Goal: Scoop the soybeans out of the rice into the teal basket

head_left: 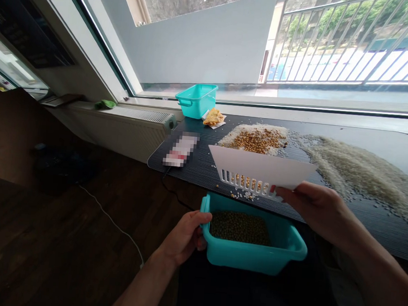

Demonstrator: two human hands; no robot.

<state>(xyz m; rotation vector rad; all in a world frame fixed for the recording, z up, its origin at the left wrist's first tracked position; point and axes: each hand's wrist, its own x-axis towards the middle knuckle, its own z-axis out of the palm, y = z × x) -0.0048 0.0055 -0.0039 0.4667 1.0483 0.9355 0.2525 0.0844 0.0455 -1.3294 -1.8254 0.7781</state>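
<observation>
Beside a bright window (205, 49) stands a dark surface (203, 166). The left hand (186, 230) has its fingers closed round one end of a turquoise tub (248, 258) of green beans (240, 226), before the near edge; the right hand's (316, 202) pinch a white slotted tray (259, 167). Beyond lie yellow grains (256, 140) and rice (368, 173).

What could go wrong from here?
The tub is gripped at one end by the left hand, so it might tip and spill its beans.

Loose grains near the edge of the table could fall into it.

The slotted tool, held at one end by the right hand, might slip.
</observation>
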